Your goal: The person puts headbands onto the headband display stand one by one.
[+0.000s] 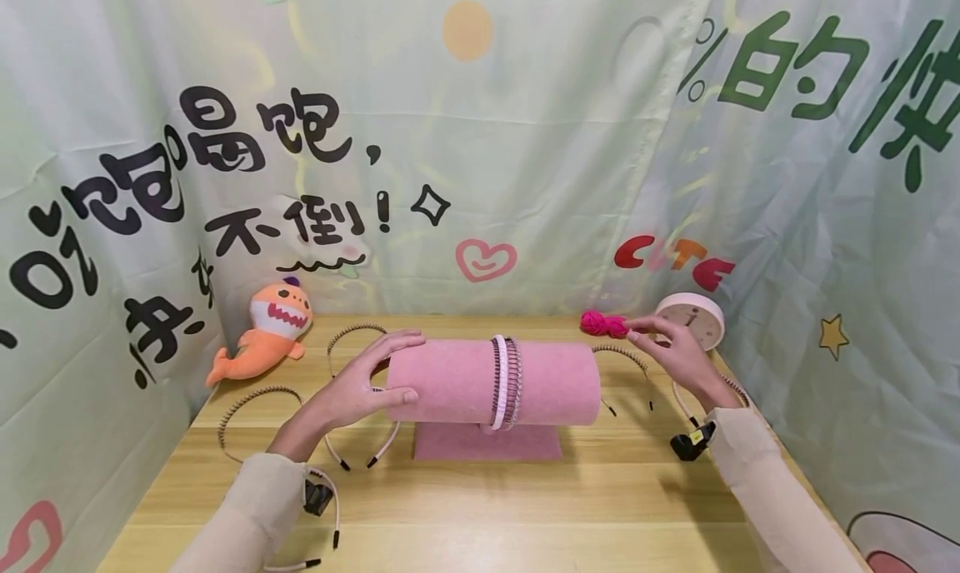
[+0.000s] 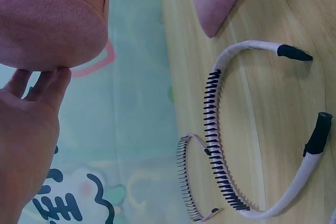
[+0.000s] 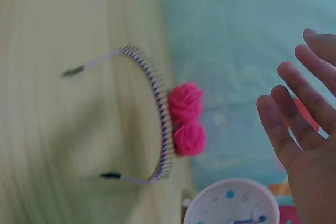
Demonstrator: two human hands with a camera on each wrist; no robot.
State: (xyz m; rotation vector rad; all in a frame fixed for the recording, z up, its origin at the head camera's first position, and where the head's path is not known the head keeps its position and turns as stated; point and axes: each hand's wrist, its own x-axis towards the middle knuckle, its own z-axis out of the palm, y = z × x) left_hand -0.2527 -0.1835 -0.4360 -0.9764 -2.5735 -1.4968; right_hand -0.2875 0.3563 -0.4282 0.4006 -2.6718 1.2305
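While your left hand (image 1: 356, 390) grips the near-left end of the pink stand (image 1: 442, 381), thumb in front and fingers over the top, your right hand (image 1: 678, 356) is raised with its fingers extended, holding nothing, right of centre in the head view. You have the stand mid-frame, between both hands, well apart from the right one, with headbands (image 1: 500, 381) looped around it. Just left of your right fingers show pink rosettes (image 1: 596, 322), with a clock (image 1: 697, 315) partly behind that hand. A loose toothed headband (image 2: 216, 124) lies right of centre in the left wrist view; an orange plush toy (image 1: 262, 348) sits at the head view's left.
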